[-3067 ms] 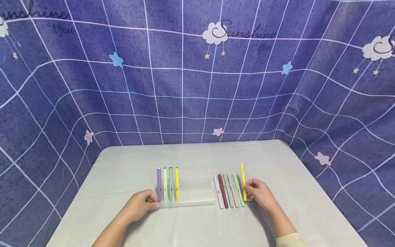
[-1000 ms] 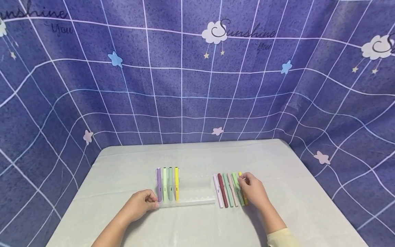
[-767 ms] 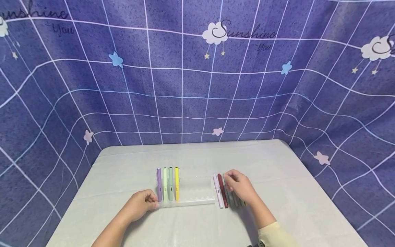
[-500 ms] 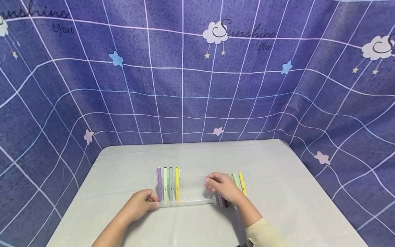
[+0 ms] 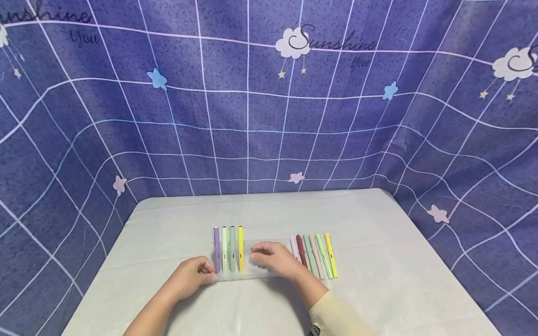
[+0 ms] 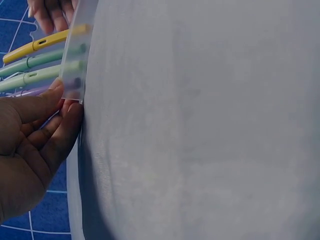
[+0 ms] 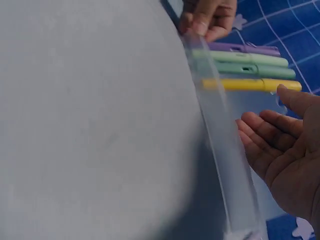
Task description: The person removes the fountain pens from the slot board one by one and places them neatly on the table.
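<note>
So my left grip [image 5: 193,278] is pinching the lower-left corner of the clear tray [image 5: 254,276], bottom-centre of frame, while my right grip [image 5: 276,258] hovers empty, fingers apart, near its yellow pen [image 5: 241,247] (probably light, stiff, slick, so I'd pinch mid-barrel).

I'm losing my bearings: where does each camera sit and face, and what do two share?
Head: worn on the head, facing forward and down over the table; left hand, right hand and both forearms show.
Left wrist: on that wrist, facing the left hand pinching the clear rack; part of the right hand shows.
Right wrist: on that wrist, facing the right hand near a yellow pen; part of the left hand shows.
Shared: both wrist views show the rack and the same four pens.
</note>
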Motion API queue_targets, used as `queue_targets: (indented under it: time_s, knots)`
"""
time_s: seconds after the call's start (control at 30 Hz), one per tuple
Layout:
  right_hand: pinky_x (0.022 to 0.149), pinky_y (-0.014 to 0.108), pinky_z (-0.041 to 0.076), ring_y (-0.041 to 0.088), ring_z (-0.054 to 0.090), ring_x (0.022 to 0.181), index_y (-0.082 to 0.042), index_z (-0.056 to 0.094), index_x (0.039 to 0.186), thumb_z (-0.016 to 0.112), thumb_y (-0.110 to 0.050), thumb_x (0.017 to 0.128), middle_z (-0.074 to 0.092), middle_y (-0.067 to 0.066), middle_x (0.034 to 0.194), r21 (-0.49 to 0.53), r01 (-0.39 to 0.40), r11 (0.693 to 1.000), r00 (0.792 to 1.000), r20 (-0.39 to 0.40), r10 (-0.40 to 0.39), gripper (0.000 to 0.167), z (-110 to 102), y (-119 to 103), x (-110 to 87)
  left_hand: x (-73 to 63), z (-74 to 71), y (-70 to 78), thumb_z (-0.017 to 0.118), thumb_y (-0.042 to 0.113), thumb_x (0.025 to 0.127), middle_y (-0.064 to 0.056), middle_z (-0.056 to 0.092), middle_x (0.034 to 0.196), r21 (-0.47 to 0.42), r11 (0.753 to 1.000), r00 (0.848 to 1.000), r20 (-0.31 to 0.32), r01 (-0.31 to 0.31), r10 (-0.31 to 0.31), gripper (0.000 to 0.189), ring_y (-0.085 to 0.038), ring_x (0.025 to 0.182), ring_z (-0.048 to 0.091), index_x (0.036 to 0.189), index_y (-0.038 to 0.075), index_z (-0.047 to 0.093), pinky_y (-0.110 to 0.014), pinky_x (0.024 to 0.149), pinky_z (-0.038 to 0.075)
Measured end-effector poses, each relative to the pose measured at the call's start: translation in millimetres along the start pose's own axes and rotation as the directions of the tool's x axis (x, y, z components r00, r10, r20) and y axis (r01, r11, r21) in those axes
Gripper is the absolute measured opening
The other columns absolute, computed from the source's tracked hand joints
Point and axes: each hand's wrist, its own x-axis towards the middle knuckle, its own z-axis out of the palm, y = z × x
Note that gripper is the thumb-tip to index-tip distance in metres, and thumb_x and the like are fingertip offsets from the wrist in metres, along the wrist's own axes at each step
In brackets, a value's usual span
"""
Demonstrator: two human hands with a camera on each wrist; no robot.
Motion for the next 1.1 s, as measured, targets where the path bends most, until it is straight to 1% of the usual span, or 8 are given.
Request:
queue_targets:
  time_s: [0.1, 0.2, 0.4, 0.7, 0.83, 0.97, 1.03, 1.1]
  knots:
    - [0.076, 0.041, 0.056, 0.03, 0.069, 0.091, -0.004, 0.065, 0.123, 0.065, -0.026, 0.095, 0.073, 0.006, 0.106, 0.031, -0.012, 0.999, 1.0, 0.018, 0.011, 0.036, 9, -4, 4.6, -0.2, -0.4, -0.2, 0.08, 0.017, 0.078, 0.004, 0.061, 0.075, 0.005, 1.0, 1.0, 0.001, -0.009, 0.009, 0.017, -0.014, 0.072, 0.054, 0.083, 0.015, 0.064, -0.027, 0.067, 0.044]
    - [0.074, 0.04, 0.056, 0.029, 0.069, 0.089, -0.007, 0.067, 0.12, 0.067, -0.024, 0.093, 0.073, 0.005, 0.103, 0.048, -0.027, 0.998, 0.999, 0.026, 0.026, 0.031, 17, -5, 7.4, -0.2, -0.4, -0.7, 0.08, 0.019, 0.078, 0.004, 0.061, 0.075, 0.006, 1.0, 1.0, 0.001, -0.016, 0.016, 0.017, -0.014, 0.072, 0.054, 0.083, 0.015, 0.064, -0.027, 0.068, 0.044]
    - [0.072, 0.034, 0.055, 0.025, 0.069, 0.085, -0.01, 0.072, 0.109, 0.069, -0.025, 0.092, 0.073, 0.003, 0.097, 0.047, -0.04, 0.998, 0.999, -0.024, 0.041, 0.023, 28, -4, 14.6, 0.3, -0.8, -1.6, 0.08, 0.018, 0.078, 0.005, 0.061, 0.075, 0.012, 1.0, 1.0, -0.005, -0.019, 0.02, 0.017, -0.013, 0.071, 0.054, 0.082, 0.015, 0.064, -0.027, 0.068, 0.044]
    - [0.069, 0.033, 0.056, 0.018, 0.068, 0.076, -0.006, 0.072, 0.098, 0.071, -0.018, 0.089, 0.073, 0.003, 0.09, 0.124, -0.078, 0.989, 0.994, -0.072, 0.088, 0.015, 41, -1, 21.0, 0.4, -1.5, -1.3, 0.081, 0.017, 0.077, 0.004, 0.061, 0.074, -0.005, 1.0, 1.0, 0.001, -0.013, 0.013, 0.017, -0.014, 0.071, 0.054, 0.082, 0.014, 0.064, -0.026, 0.066, 0.044]
    - [0.069, 0.031, 0.056, 0.016, 0.068, 0.076, -0.008, 0.069, 0.095, 0.07, -0.019, 0.09, 0.073, 0.003, 0.087, 0.109, -0.064, 0.992, 0.994, -0.081, 0.073, 0.012, 41, -1, 20.2, 1.0, -1.7, -1.8, 0.081, 0.017, 0.077, 0.004, 0.061, 0.075, -0.007, 1.0, 1.0, 0.0, -0.023, 0.023, 0.017, -0.014, 0.071, 0.054, 0.083, 0.014, 0.064, -0.025, 0.066, 0.044]
    - [0.063, 0.028, 0.052, 0.017, 0.067, 0.074, -0.013, 0.066, 0.092, 0.068, -0.025, 0.092, 0.071, 0.0, 0.082, 0.058, -0.022, 0.998, 0.994, -0.106, 0.028, 0.012, 38, -3, 17.2, 1.3, -1.8, -2.9, 0.08, 0.018, 0.078, 0.003, 0.062, 0.075, -0.013, 0.999, 0.999, 0.006, -0.034, 0.034, 0.017, -0.014, 0.072, 0.055, 0.084, 0.014, 0.064, -0.025, 0.066, 0.045]
    - [0.063, 0.028, 0.052, 0.018, 0.067, 0.074, -0.013, 0.065, 0.093, 0.067, -0.027, 0.093, 0.071, 0.001, 0.081, 0.073, 0.004, 0.997, 0.991, -0.131, 0.006, 0.014, 37, -6, 16.5, 1.1, -1.8, -3.2, 0.08, 0.018, 0.078, 0.003, 0.062, 0.076, -0.017, 0.999, 0.999, 0.01, -0.036, 0.036, 0.017, -0.014, 0.072, 0.055, 0.084, 0.014, 0.064, -0.025, 0.066, 0.045]
    - [0.066, 0.03, 0.054, 0.018, 0.069, 0.075, -0.011, 0.064, 0.095, 0.066, -0.026, 0.094, 0.071, 0.003, 0.083, 0.117, 0.017, 0.993, 0.988, -0.153, 0.001, 0.015, 36, -8, 16.4, 0.9, -2.1, -3.4, 0.08, 0.018, 0.079, 0.003, 0.062, 0.076, -0.018, 0.999, 0.999, 0.014, -0.039, 0.039, 0.017, -0.014, 0.073, 0.055, 0.084, 0.013, 0.064, -0.025, 0.066, 0.044]
